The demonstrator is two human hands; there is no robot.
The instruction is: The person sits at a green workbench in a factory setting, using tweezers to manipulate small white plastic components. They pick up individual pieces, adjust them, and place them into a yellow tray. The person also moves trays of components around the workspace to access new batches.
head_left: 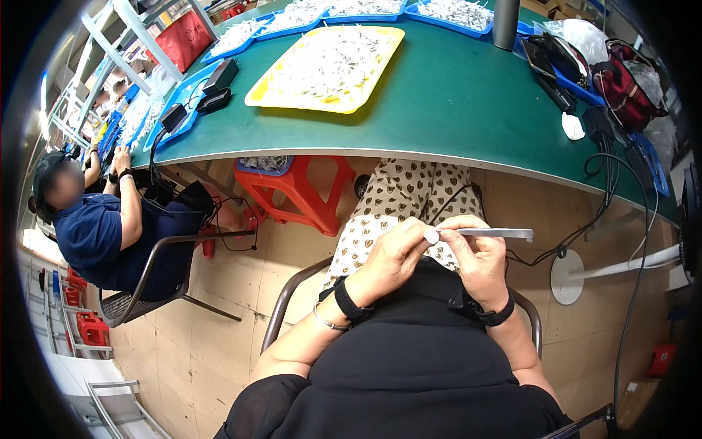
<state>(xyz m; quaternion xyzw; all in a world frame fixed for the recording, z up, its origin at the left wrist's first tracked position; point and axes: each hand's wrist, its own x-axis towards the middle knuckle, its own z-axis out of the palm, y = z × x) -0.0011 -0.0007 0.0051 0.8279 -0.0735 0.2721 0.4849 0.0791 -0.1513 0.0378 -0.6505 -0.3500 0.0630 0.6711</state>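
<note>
Over my lap, my two hands meet in front of the table. Between the closed fingertips of my left hand (387,257) is a small white round piece (431,236). My right hand (480,257) is closed on a long, flat grey tool (504,233) that points to the right; its exact kind does not show. The inner end of the tool is hidden by my fingers, close to the white piece. On the green table beyond lies a yellow tray (292,102) heaped with small white parts.
Blue trays (365,18) of white parts line the table's (439,110) far side. A dark cylinder (505,25) stands there. Bags (630,84) and cables crowd the right end. A red stool (311,194) is under the table. Another person (88,234) sits working at left.
</note>
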